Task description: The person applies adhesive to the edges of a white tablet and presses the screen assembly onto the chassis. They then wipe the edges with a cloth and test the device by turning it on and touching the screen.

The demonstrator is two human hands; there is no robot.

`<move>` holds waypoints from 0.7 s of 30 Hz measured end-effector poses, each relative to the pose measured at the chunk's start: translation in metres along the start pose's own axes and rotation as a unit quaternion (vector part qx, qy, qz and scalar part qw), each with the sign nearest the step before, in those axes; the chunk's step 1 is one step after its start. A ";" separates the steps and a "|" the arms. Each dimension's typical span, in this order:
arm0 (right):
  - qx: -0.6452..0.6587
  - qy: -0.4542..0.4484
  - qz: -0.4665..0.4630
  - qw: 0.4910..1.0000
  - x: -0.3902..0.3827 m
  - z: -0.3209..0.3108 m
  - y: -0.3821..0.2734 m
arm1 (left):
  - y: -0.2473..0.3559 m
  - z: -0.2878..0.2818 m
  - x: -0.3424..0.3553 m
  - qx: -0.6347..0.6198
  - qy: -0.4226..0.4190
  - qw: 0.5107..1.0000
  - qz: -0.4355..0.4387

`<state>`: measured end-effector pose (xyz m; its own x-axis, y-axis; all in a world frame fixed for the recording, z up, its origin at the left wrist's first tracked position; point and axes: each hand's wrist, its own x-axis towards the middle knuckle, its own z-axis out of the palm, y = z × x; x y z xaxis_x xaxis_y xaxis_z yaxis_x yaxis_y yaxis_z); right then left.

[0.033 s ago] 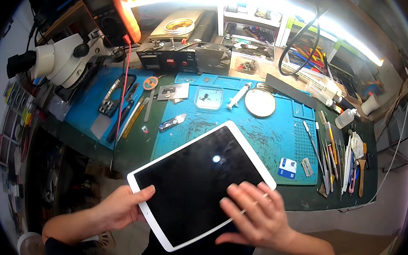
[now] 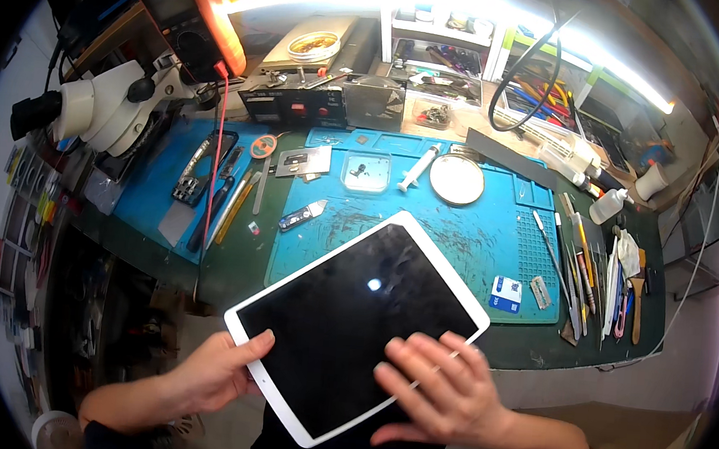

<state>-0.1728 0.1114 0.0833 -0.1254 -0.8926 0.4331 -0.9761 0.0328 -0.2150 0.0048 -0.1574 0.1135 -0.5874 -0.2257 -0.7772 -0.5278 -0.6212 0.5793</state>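
A white-framed tablet with a dark, glossy screen is tilted at the near edge of the bench, over my lap. A bright light spot reflects in the screen. My left hand grips its lower left edge, thumb on the front and the other fingers hidden underneath. Over the right part of the screen my right hand lies with fingers outstretched and slightly spread; whether they touch the glass I cannot tell. Beyond the tablet is a blue work mat.
On the mat are a syringe, a round white lid, a clear tray and a blue-and-white packet. Tweezers and brushes lie at right. A microscope and an orange multimeter stand at left.
My right hand has slid slightly left across the screen. The tablet has shifted very little, and my left hand keeps the same grip.
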 end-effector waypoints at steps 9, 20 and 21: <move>-0.057 -0.087 0.075 0.992 0.009 -0.021 -0.074 | -0.067 0.057 -0.008 -0.143 -0.159 0.977 0.013; -0.256 -0.047 0.027 0.965 0.008 -0.008 -0.090 | -0.090 0.061 0.007 -0.158 -0.199 0.966 0.051; -0.275 -0.049 0.030 0.960 0.010 -0.006 -0.091 | -0.089 0.062 0.006 -0.148 -0.196 0.968 0.054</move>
<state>-0.0864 0.1020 0.1131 -0.1936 -0.9188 0.3440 -0.9173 0.2938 0.2686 0.0101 -0.0569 0.0725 -0.8474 -0.0358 -0.5298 -0.2853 -0.8109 0.5110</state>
